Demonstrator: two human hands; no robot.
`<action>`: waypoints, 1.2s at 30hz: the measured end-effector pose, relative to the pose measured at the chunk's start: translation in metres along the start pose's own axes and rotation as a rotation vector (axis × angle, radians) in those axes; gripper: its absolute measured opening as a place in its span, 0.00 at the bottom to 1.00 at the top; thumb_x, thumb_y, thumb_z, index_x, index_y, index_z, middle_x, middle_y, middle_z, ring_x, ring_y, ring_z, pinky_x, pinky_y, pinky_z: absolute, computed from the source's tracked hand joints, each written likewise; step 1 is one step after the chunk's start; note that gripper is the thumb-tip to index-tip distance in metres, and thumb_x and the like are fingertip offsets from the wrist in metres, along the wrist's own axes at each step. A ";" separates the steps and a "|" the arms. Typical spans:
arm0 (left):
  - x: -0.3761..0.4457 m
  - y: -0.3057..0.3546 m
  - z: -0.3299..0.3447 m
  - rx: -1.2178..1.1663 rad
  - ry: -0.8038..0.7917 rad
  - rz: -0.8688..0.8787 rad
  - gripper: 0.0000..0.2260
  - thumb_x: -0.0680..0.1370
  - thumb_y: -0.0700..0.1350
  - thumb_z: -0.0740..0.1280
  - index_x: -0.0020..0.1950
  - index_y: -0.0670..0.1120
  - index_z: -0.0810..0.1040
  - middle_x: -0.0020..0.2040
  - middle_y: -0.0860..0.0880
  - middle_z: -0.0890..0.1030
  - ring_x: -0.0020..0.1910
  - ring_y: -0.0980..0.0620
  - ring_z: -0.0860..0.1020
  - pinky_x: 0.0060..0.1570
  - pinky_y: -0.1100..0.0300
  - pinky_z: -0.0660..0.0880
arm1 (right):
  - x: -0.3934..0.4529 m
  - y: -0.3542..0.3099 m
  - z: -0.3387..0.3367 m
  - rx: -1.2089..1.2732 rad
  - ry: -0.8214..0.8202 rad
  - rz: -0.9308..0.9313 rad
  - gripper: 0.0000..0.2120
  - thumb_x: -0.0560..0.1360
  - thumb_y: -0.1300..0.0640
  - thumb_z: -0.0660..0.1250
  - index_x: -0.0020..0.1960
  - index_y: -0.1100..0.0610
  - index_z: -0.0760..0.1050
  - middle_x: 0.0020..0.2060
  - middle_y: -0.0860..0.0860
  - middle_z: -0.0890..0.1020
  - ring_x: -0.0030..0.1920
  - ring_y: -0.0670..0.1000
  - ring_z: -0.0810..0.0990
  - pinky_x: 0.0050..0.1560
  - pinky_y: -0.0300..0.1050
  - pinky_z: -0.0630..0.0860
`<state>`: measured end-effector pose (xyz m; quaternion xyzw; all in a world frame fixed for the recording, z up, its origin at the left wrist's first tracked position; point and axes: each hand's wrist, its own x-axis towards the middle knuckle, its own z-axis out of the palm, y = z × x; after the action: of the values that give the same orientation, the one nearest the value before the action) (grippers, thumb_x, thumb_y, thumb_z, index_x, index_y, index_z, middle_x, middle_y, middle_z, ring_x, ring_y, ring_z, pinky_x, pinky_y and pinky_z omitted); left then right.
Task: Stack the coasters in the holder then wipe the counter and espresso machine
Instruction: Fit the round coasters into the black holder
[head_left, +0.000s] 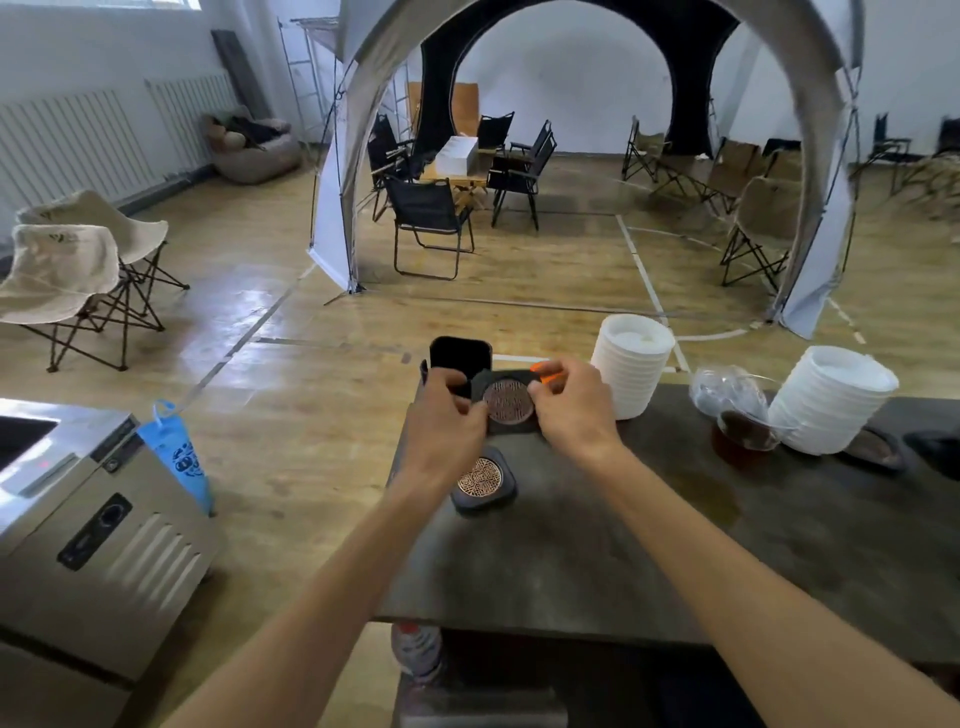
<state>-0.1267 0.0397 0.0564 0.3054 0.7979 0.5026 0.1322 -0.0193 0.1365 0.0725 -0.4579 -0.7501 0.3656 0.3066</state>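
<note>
At far left end of dark counter (649, 545), both hands hold one black coaster (511, 402) with copper patterned disc, above the counter. Left hand (447, 431) fingers pinched on its left edge, right hand (571, 410) pinched on its right edge. Black holder (460, 358) stands just behind it, upright. Second matching coaster (483, 480) lies flat nearer, touching counter. Two white cup stacks (636, 369) further right.

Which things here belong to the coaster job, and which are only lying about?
Job:
- coaster held by left hand and right hand
- second coaster on counter
- black holder
- counter

Lying about:
- white lid stacks
- dark drink cup
- plastic bag
</note>
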 end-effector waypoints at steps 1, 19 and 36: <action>0.016 0.007 -0.011 -0.012 0.028 -0.009 0.12 0.73 0.43 0.72 0.55 0.47 0.77 0.39 0.52 0.80 0.44 0.50 0.80 0.49 0.58 0.75 | 0.013 -0.013 0.006 0.024 0.005 0.014 0.09 0.75 0.63 0.67 0.54 0.57 0.80 0.42 0.52 0.81 0.46 0.51 0.79 0.52 0.42 0.73; 0.136 -0.024 -0.020 0.092 -0.035 -0.152 0.08 0.70 0.41 0.65 0.46 0.47 0.82 0.47 0.45 0.84 0.51 0.43 0.80 0.53 0.47 0.79 | 0.090 -0.029 0.083 0.022 -0.046 0.168 0.13 0.74 0.68 0.63 0.46 0.58 0.85 0.50 0.55 0.86 0.57 0.53 0.80 0.48 0.36 0.69; 0.115 -0.040 -0.009 0.136 -0.042 -0.167 0.09 0.71 0.42 0.69 0.50 0.44 0.78 0.49 0.46 0.81 0.51 0.44 0.78 0.50 0.54 0.74 | 0.090 -0.026 0.087 -0.208 -0.250 0.134 0.05 0.74 0.61 0.62 0.43 0.62 0.74 0.41 0.59 0.76 0.42 0.59 0.73 0.36 0.43 0.67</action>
<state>-0.2351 0.0924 0.0364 0.2567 0.8499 0.4279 0.1694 -0.1353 0.1872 0.0578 -0.4869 -0.7840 0.3597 0.1372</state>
